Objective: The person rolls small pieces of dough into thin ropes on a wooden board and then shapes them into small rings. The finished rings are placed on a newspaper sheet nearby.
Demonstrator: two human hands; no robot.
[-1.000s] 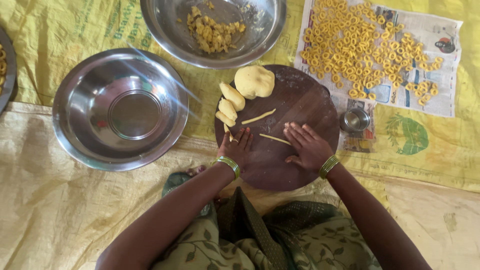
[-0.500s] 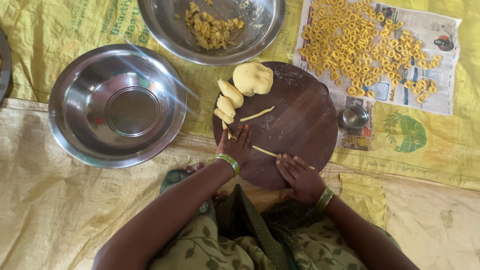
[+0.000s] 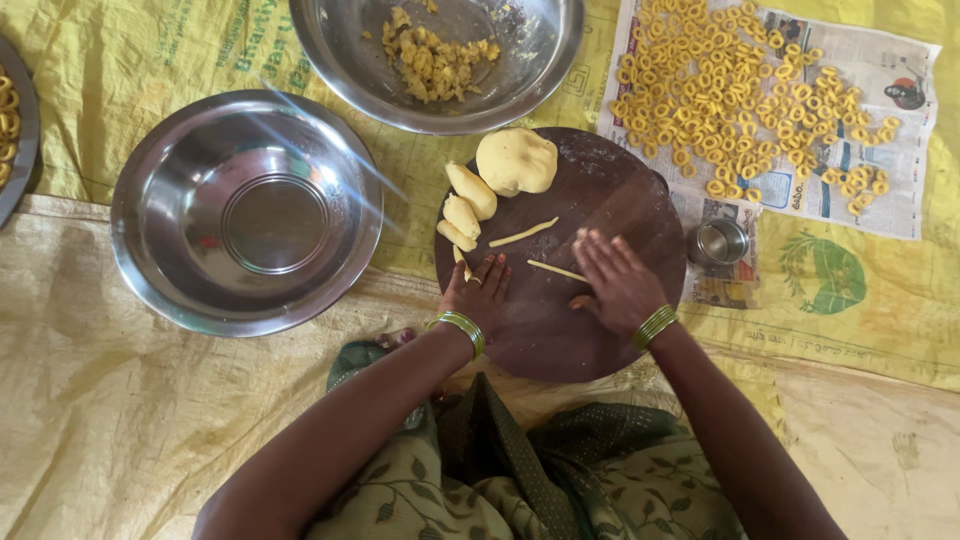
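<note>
A round dark wooden board (image 3: pixel 600 190) lies in front of me. My right hand (image 3: pixel 615 280) rests flat on it, fingers spread, pressing on a thin yellow dough strip (image 3: pixel 550 268) that sticks out to the left. My left hand (image 3: pixel 478 290) lies flat on the board's left edge, fingers apart, next to a small dough piece (image 3: pixel 460 258). A second thin strip (image 3: pixel 523 233) lies loose above the hands. A round dough ball (image 3: pixel 516 161) and three oblong dough lumps (image 3: pixel 468 205) sit at the board's upper left.
An empty steel bowl (image 3: pixel 245 210) stands left of the board. Another steel bowl (image 3: pixel 440 55) with dough scraps is above. Several dough rings (image 3: pixel 740 100) lie on a newspaper at upper right. A small steel cup (image 3: pixel 720 242) stands beside the board. A yellow sheet (image 3: pixel 120 60) covers the floor.
My right hand has slid forward over the board again, rolling the thin strip away from me. The left hand stays at the board's left edge.
</note>
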